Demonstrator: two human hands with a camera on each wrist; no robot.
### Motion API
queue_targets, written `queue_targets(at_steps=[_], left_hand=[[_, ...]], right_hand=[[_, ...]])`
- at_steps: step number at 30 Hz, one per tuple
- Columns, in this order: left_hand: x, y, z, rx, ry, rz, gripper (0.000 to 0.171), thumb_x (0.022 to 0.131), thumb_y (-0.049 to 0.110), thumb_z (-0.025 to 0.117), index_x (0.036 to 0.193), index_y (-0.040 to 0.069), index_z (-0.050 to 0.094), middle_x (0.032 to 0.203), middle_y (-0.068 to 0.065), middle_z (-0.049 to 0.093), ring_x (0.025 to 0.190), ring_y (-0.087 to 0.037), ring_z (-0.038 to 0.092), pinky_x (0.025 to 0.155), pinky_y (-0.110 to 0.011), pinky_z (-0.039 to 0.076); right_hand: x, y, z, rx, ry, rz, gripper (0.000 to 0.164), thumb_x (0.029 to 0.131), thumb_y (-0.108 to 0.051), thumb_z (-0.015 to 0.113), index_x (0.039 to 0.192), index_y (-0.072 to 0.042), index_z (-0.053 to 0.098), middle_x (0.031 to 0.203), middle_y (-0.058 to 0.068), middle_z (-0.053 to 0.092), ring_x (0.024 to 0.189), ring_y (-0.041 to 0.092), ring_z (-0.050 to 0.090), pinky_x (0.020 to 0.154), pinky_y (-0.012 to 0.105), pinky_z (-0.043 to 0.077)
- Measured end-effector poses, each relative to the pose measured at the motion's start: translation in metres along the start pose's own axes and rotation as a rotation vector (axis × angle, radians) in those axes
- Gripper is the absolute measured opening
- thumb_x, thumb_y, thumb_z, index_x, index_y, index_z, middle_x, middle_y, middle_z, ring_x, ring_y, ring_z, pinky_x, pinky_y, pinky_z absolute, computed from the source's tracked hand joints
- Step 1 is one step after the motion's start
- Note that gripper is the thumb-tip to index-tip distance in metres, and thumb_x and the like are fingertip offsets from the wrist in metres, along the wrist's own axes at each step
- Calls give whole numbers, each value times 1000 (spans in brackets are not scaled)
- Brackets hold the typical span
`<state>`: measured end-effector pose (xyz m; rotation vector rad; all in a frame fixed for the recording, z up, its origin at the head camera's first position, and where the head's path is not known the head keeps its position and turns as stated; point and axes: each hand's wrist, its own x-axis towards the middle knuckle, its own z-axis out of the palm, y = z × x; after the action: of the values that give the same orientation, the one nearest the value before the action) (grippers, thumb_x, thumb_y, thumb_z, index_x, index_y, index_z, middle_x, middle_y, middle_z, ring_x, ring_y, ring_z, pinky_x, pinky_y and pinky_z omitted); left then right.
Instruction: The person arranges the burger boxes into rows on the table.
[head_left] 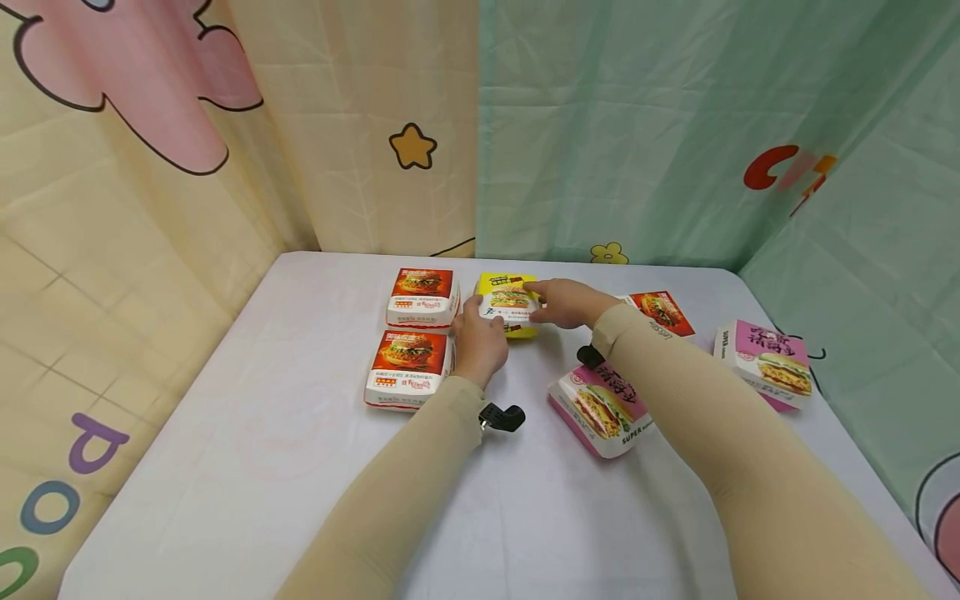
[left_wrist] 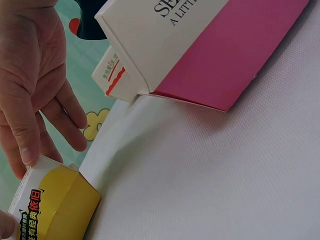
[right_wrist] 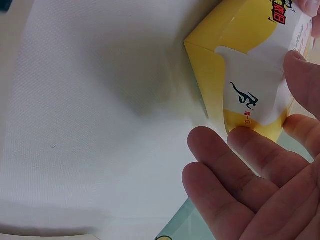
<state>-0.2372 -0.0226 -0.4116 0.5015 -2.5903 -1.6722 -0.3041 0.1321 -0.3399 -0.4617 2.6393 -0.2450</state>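
Gripping yellow box [head_left: 510, 293] near far edge of table [head_left: 247, 467]

Pinching left side with left hand [head_left: 480, 342], thumb and finger set narrow. Holding right side between thumb and fingertip of right hand [head_left: 572, 305], spreading other fingers wide. Noting two red-and-white boxes [head_left: 411, 354] just to left, one pink box [head_left: 767, 354] near right edge.

In the head view, the right sleeve [head_left: 697, 425] hides part of the red box [head_left: 666, 312] at the right and part of the nearer pink box [head_left: 600, 408], while the left hand [head_left: 480, 343] and right hand [head_left: 567, 303] cover bits of the yellow box [head_left: 508, 297] (its finest print is too small to read). The left wrist view's edge crops the yellow box and nearly all of the left hand. The right wrist view cuts off both hands.
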Motion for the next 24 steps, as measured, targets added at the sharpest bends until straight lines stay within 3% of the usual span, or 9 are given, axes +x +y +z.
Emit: queue_targets(at_steps=[24], left_hand=[[-5,1,-2,5,-8,5,64,109,32,57,165,26,27,166,-18,26,140,-35,46,119,-52,43]], right_hand=[[-5,2,-2,-10,1,2,73,107,-38,62,168,-19,28,159,19,51,148,37,48,125,55,35]])
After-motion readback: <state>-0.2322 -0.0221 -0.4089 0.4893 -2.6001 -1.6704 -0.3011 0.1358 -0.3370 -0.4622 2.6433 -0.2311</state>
